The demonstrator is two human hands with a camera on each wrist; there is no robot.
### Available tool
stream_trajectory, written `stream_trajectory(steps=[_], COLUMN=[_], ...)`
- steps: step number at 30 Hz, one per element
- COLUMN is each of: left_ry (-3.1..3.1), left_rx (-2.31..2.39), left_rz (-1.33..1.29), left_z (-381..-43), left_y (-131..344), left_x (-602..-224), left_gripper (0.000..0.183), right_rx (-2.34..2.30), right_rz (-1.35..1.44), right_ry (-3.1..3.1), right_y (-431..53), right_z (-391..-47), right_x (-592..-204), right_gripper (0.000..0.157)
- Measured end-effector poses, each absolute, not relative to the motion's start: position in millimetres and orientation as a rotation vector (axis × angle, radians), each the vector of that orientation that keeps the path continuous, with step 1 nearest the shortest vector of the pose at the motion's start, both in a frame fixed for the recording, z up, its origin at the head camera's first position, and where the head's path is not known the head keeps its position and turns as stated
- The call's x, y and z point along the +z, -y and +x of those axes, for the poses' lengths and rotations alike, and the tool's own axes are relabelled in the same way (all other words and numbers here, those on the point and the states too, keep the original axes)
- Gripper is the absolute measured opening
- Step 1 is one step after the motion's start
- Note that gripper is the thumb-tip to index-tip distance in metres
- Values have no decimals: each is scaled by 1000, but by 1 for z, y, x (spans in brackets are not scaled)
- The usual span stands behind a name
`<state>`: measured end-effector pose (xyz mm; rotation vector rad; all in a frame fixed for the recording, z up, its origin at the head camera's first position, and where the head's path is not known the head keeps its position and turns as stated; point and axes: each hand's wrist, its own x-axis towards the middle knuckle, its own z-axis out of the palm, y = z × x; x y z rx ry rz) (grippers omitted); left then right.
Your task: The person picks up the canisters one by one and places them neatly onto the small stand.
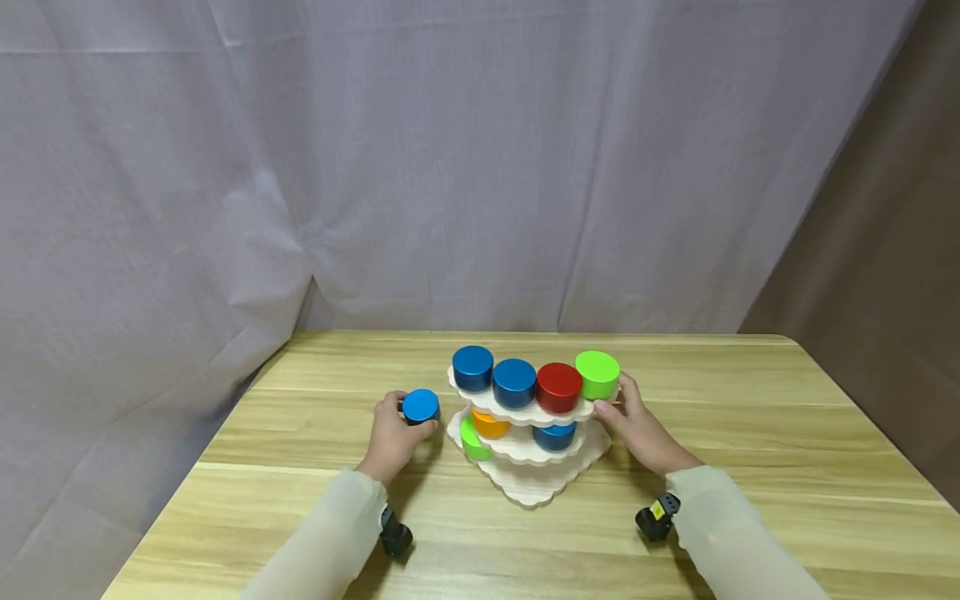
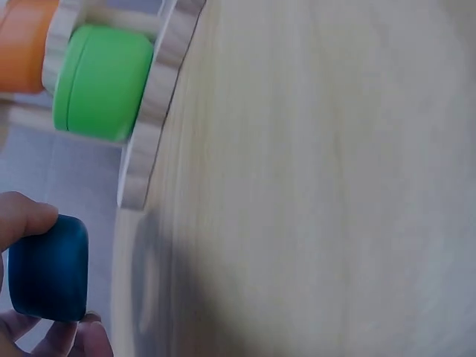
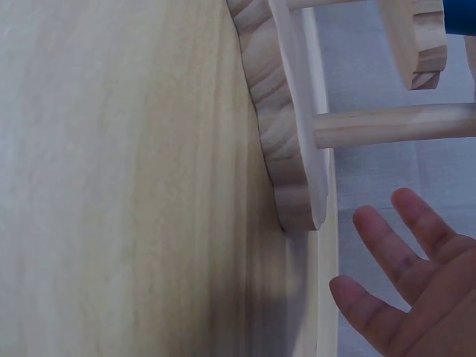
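My left hand point(image 1: 392, 435) grips a blue round tin point(image 1: 422, 404) between thumb and fingers, left of a three-tier wooden stand point(image 1: 527, 492). In the left wrist view, this blue tin point(image 2: 50, 269) is held above the tabletop. My right hand point(image 1: 641, 429) is at the right end of the stand's top tier, its thumb on the scalloped edge below a light green tin point(image 1: 597, 375). Several of its fingers point(image 3: 387, 249) spread loosely in the right wrist view. Also along the top tier stand a red tin point(image 1: 559, 388) and two blue tins point(image 1: 514, 383).
Lower tiers carry an orange tin point(image 1: 491, 424), another blue tin point(image 1: 555, 437) and a second green tin point(image 1: 474, 439). Wooden dowels point(image 3: 394, 125) join the tiers. Under the stand is a wood-grain table point(image 1: 750, 433), with a grey curtain point(image 1: 480, 167) behind its far edge.
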<state>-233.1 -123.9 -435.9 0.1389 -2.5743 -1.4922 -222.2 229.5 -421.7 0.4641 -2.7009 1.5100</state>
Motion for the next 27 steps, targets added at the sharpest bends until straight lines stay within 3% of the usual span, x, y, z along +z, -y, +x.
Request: stream_trajectory(steps=[27], left_ry=[2575], left_rx=[-1556], left_rz=[-91], left_z=[-183], left_y=[104], left_x=[-430], left_gripper=[53], right_rx=[1593], right_rz=[434], right_ry=[2698], right_y=[-228], right_z=[-222], right_x=[-420], right_gripper=[64])
